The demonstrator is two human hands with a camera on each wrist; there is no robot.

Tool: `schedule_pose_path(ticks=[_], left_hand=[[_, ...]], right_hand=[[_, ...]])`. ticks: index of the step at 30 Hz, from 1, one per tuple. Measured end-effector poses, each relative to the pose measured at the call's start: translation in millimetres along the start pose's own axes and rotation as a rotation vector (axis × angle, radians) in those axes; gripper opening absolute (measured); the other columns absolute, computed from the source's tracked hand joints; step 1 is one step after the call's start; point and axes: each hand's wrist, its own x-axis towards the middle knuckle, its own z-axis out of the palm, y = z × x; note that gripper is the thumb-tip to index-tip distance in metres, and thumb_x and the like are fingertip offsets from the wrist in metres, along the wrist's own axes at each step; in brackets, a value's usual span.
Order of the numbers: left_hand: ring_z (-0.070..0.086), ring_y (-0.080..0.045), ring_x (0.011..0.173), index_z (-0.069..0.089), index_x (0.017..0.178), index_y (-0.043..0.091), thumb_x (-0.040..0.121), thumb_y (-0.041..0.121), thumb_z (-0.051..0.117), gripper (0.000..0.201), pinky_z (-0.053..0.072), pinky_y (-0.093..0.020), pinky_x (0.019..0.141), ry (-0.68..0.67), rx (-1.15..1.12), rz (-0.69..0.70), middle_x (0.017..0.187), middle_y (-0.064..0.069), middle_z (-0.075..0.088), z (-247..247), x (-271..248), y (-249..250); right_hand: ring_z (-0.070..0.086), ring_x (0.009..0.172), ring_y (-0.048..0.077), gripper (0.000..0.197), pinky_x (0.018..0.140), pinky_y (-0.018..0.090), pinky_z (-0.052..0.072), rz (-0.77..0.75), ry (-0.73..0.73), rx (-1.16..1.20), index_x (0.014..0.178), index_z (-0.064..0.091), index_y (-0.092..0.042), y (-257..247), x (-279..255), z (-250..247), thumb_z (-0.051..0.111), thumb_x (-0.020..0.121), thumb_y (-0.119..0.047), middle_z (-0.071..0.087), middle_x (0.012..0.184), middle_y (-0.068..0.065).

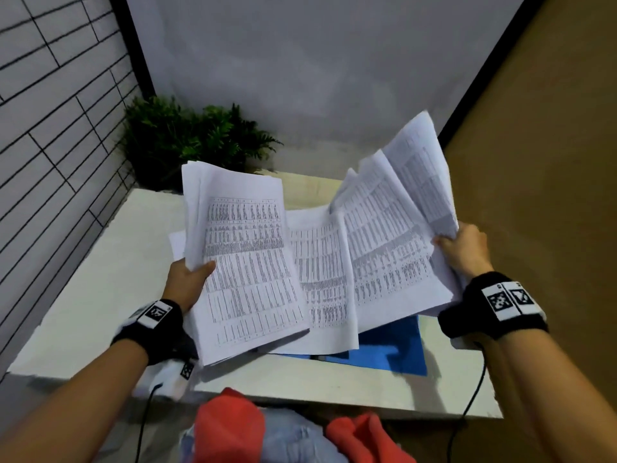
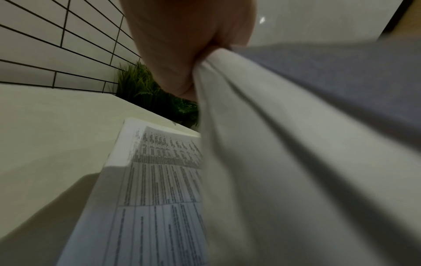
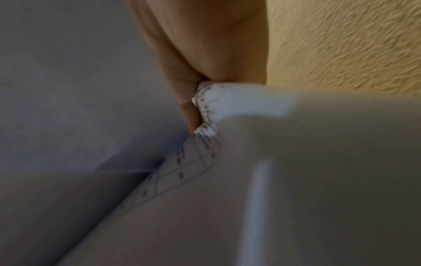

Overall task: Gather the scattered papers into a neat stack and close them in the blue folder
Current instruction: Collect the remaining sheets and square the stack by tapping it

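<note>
My left hand (image 1: 190, 279) grips a bundle of printed sheets (image 1: 243, 259) by its left edge, thumb on top, lifted above the white table (image 1: 100, 279). Close up, the left hand (image 2: 182, 59) pinches those sheets (image 2: 262, 162). My right hand (image 1: 464, 248) holds a fanned bunch of papers (image 1: 394, 235) by the right edge, raised and splayed upward. In the blurred right wrist view, the right hand (image 3: 193, 93) pinches the paper edge (image 3: 207, 111). More sheets (image 1: 320, 279) lie flat between the hands. The blue folder (image 1: 394, 345) lies under them near the front edge, mostly covered.
A green potted plant (image 1: 193, 135) stands at the table's back left corner, against a tiled wall (image 1: 50, 128). A tan textured wall (image 1: 541, 162) runs along the right. Red and blue clothing (image 1: 267, 429) shows below the table's front edge. Cables hang from both wrists.
</note>
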Motion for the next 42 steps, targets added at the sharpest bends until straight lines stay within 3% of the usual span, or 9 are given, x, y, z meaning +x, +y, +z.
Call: schedule_pose_path(ticks=[6, 10, 17, 22, 27, 30, 33, 36, 42], left_hand=[[0.035, -0.02, 0.056, 0.049, 0.074, 0.003, 0.084, 0.014, 0.061, 0.02, 0.028, -0.028, 0.052, -0.016, 0.013, 0.008, 0.057, -0.005, 0.039, 11, -3, 7], [0.033, -0.021, 0.053, 0.045, 0.068, 0.007, 0.084, 0.013, 0.062, 0.024, 0.026, -0.028, 0.049, -0.043, -0.019, -0.007, 0.057, -0.005, 0.037, 23, -9, 14], [0.059, -0.024, 0.079, 0.058, 0.103, 0.005, 0.085, 0.013, 0.061, 0.02, 0.043, -0.031, 0.076, -0.223, -0.142, 0.0, 0.091, -0.012, 0.062, 54, -25, 39], [0.061, -0.025, 0.079, 0.056, 0.114, -0.003, 0.091, 0.009, 0.049, 0.027, 0.047, -0.028, 0.064, -0.334, -0.16, 0.011, 0.097, -0.013, 0.064, 62, -33, 46], [0.06, -0.026, 0.105, 0.055, 0.123, 0.001, 0.082, 0.007, 0.062, 0.042, 0.041, -0.045, 0.097, -0.481, -0.253, 0.083, 0.121, -0.02, 0.06, 48, -33, 35], [0.031, -0.035, 0.13, 0.017, 0.146, 0.017, 0.093, 0.005, 0.036, 0.057, 0.014, -0.047, 0.11, -0.213, -1.133, 0.097, 0.156, -0.021, -0.002, 52, -62, 35], [0.044, -0.041, 0.125, 0.034, 0.137, 0.006, 0.096, 0.018, -0.002, 0.056, 0.021, -0.052, 0.108, -0.348, -0.946, -0.008, 0.141, -0.031, 0.038, 34, -78, 69], [0.067, -0.021, 0.095, 0.06, 0.108, 0.027, 0.063, 0.074, 0.04, 0.069, 0.048, -0.045, 0.086, -0.496, -0.818, -0.158, 0.097, 0.002, 0.075, 29, -33, 71], [0.069, -0.008, 0.074, 0.062, 0.093, 0.016, 0.033, 0.031, 0.09, 0.068, 0.056, -0.02, 0.067, -0.415, -0.516, 0.118, 0.078, 0.006, 0.075, 43, -30, 68]], right_hand=[[0.059, 0.079, 0.023, 0.02, 0.072, 0.03, 0.042, -0.001, 0.21, 0.212, 0.098, 0.065, 0.002, 4, -1, -59, 0.064, 0.08, -0.009, 0.063, 0.085, 0.014], [0.051, 0.031, 0.0, 0.011, 0.036, 0.01, 0.038, 0.03, 0.16, 0.572, 0.076, 0.056, -0.008, 1, -18, -72, 0.057, 0.086, -0.003, 0.056, 0.034, -0.01], [0.069, 0.06, 0.009, 0.027, 0.051, 0.02, 0.055, 0.215, -0.213, 0.836, 0.113, 0.055, 0.004, 32, -35, 23, 0.054, 0.087, 0.002, 0.074, 0.077, -0.001], [0.059, 0.111, 0.033, 0.046, 0.1, 0.038, 0.045, 0.358, -0.365, 0.892, 0.126, 0.045, 0.013, 39, -41, 76, 0.059, 0.085, -0.001, 0.056, 0.127, 0.024], [0.069, 0.09, 0.025, 0.063, 0.078, 0.032, 0.058, 0.264, -0.57, 1.004, 0.118, 0.057, -0.001, 20, -40, 90, 0.081, 0.06, -0.011, 0.071, 0.102, 0.01], [0.071, 0.081, 0.018, 0.043, 0.078, 0.031, 0.058, 0.223, -0.604, 0.958, 0.111, 0.06, 0.0, 4, -41, 96, 0.073, 0.069, -0.002, 0.067, 0.11, 0.018], [0.071, 0.078, 0.017, 0.038, 0.078, 0.03, 0.057, 0.221, -0.54, 0.947, 0.118, 0.055, 0.008, -2, -39, 94, 0.059, 0.08, 0.011, 0.067, 0.11, 0.016], [0.067, 0.096, 0.025, 0.043, 0.089, 0.037, 0.054, 0.174, -0.488, 0.973, 0.122, 0.053, 0.004, 2, -37, 95, 0.058, 0.08, 0.011, 0.061, 0.12, 0.019], [0.071, 0.079, 0.008, 0.044, 0.078, 0.025, 0.057, -0.017, -0.32, 1.016, 0.094, 0.063, -0.014, -10, -43, 90, 0.08, 0.053, -0.012, 0.074, 0.086, -0.007]])
